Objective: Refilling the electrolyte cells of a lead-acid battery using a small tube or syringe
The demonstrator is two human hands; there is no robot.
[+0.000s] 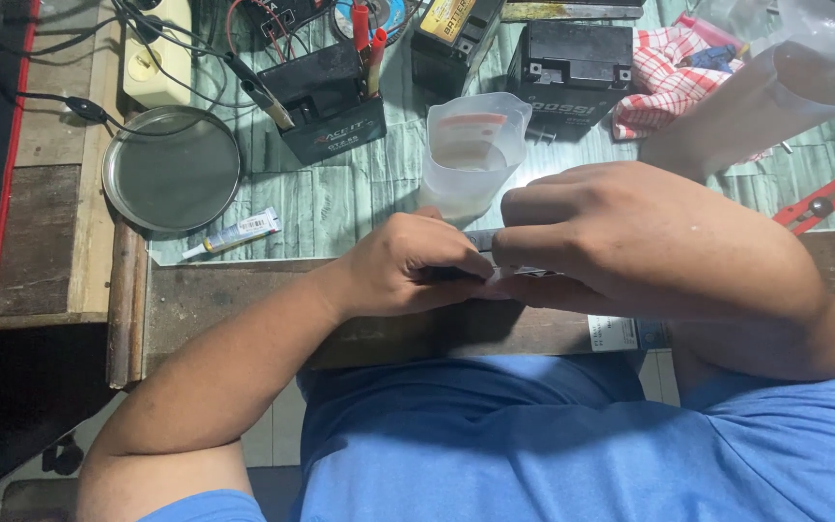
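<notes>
Grey and flat, a small strip-like piece point(482, 239) shows only as a sliver between the two hands at the near edge of the wooden bench point(244, 300), most of it hidden, so its full shape cannot be told. Left hand point(413, 266) is curled tight around its dark end, and right hand point(611, 242) pinches the other end with bent fingers. At twelve o'clock stands a cloudy plastic cup point(473, 150); at ten o'clock, well apart, lie a black battery point(331, 101) and a round metal dish point(171, 169)
</notes>
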